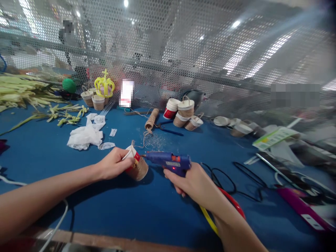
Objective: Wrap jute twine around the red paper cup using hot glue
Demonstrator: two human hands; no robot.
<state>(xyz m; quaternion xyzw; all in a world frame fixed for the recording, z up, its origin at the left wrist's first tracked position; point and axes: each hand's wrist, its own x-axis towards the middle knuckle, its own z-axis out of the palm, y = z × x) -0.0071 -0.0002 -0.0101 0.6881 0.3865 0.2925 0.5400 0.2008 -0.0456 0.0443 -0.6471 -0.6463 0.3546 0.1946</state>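
Note:
My left hand is closed on the rim of a paper cup, which tilts over the blue table. Brown twine wraps the cup's lower part, and a red and white printed band shows above it. My right hand grips a blue glue gun with a small red light lit. The gun's nozzle points left and meets or nearly meets the cup's side near the bare band; I cannot tell whether it touches. From the cup a strand of twine runs back to a twine roll standing behind it.
Several twine-wrapped cups are stacked at the back, near pliers. Crumpled white tissue, corn husks and a yellow crown lie left. At right are black cable and a purple power strip. Perforated metal walls the back.

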